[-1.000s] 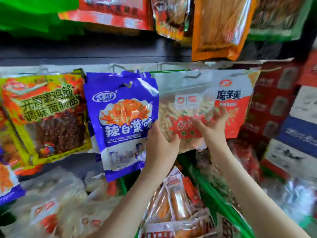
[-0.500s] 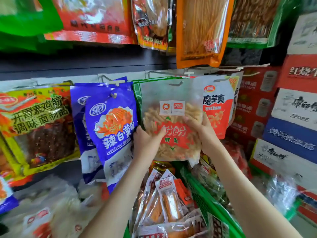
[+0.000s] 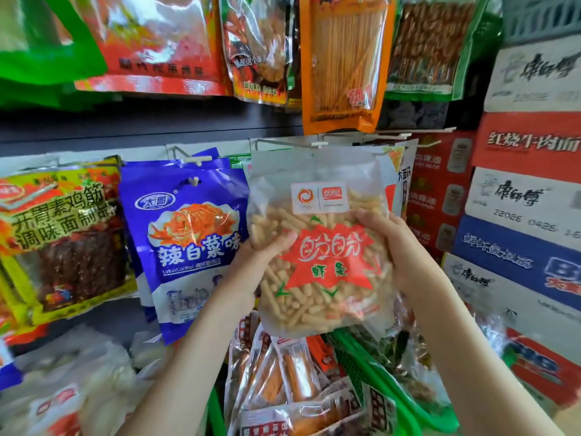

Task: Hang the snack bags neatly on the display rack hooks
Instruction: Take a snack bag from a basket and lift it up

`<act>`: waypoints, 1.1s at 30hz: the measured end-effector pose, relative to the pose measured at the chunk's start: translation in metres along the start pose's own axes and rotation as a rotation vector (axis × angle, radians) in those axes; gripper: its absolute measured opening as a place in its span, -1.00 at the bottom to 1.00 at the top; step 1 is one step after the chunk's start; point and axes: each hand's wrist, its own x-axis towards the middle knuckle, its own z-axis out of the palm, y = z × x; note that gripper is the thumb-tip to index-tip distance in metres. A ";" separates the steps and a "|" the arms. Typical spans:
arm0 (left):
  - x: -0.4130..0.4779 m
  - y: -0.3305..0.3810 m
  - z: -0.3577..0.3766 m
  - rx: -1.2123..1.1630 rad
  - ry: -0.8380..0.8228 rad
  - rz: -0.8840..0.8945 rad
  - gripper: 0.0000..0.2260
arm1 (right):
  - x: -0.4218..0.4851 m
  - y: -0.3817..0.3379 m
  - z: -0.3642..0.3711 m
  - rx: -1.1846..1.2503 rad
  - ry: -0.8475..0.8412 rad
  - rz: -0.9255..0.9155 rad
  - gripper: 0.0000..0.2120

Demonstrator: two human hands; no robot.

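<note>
left hand [image 3: 255, 266] and right hand [image 3: 400, 247] in curled grips on opposite sides of clear snack bag [image 3: 320, 306]

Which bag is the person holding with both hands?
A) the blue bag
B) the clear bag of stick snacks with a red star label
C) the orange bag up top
B: the left hand and the right hand grip opposite sides of the clear bag of stick snacks.

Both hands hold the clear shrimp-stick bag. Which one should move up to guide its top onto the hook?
Probably the right hand: it grips higher on the clear plastic bag of shrimp sticks, nearer the wire hook. The left hand sits lower, better for bearing the weight.
</note>
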 end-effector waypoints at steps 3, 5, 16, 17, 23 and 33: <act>-0.011 0.005 0.001 -0.122 -0.065 -0.035 -0.65 | -0.011 -0.012 0.005 -0.001 -0.035 -0.024 -0.78; -0.016 0.007 -0.003 -0.136 -0.065 -0.020 -0.65 | -0.015 -0.010 0.008 0.003 -0.036 -0.037 -0.72; -0.108 -0.022 -0.110 -0.106 0.228 -0.076 -0.90 | -0.028 0.097 0.093 -0.008 -0.491 0.199 -0.09; -0.123 -0.024 -0.125 -0.108 0.271 -0.106 -0.91 | -0.032 0.107 0.110 -0.008 -0.554 0.223 -0.11; -0.222 -0.019 -0.206 -0.040 0.551 -0.120 -0.79 | -0.057 0.164 0.217 0.042 -0.752 0.236 -0.23; -0.354 -0.019 -0.315 0.746 0.974 0.136 -0.10 | -0.113 0.241 0.380 -0.026 -0.835 0.266 -0.15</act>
